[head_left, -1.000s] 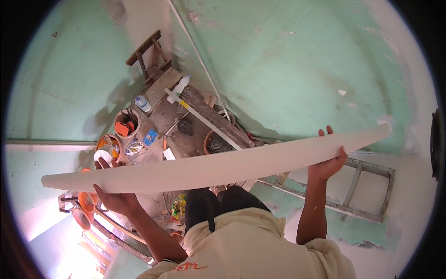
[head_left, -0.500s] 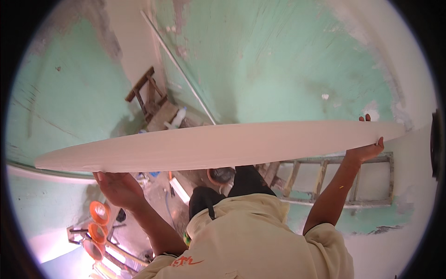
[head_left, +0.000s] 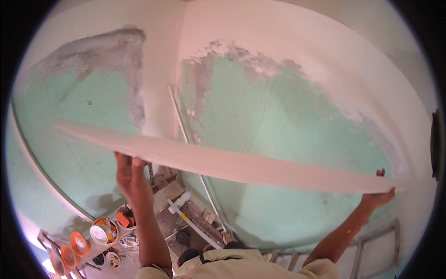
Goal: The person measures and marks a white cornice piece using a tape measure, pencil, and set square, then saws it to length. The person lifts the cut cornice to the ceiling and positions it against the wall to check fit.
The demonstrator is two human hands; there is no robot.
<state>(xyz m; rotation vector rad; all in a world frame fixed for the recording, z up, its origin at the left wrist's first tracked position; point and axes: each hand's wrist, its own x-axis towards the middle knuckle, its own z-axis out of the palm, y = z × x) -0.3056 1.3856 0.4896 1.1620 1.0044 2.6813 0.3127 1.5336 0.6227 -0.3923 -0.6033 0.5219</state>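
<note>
A long, pale, smooth board [head_left: 241, 168] spans the picture, its left end higher than its right. My left hand [head_left: 134, 179] grips its lower edge toward the left, fingers bent against it. Near the far right end, my right hand [head_left: 377, 197] grips it, fingertips showing over the upper edge. Both forearms reach up from the lower edge. Behind the board are patchy green-and-white walls [head_left: 278, 107].
A white pole [head_left: 213, 204] leans in the corner. Orange buckets [head_left: 80, 243], containers and planks [head_left: 166, 195] crowd the lower left and middle. A plastic bottle [head_left: 182, 200] lies there. A ladder-like frame [head_left: 396, 239] is at lower right.
My view has swung up, showing more upper wall. The board has tilted, its left end rising and right end dropping in the picture. Both hands still hold it.
</note>
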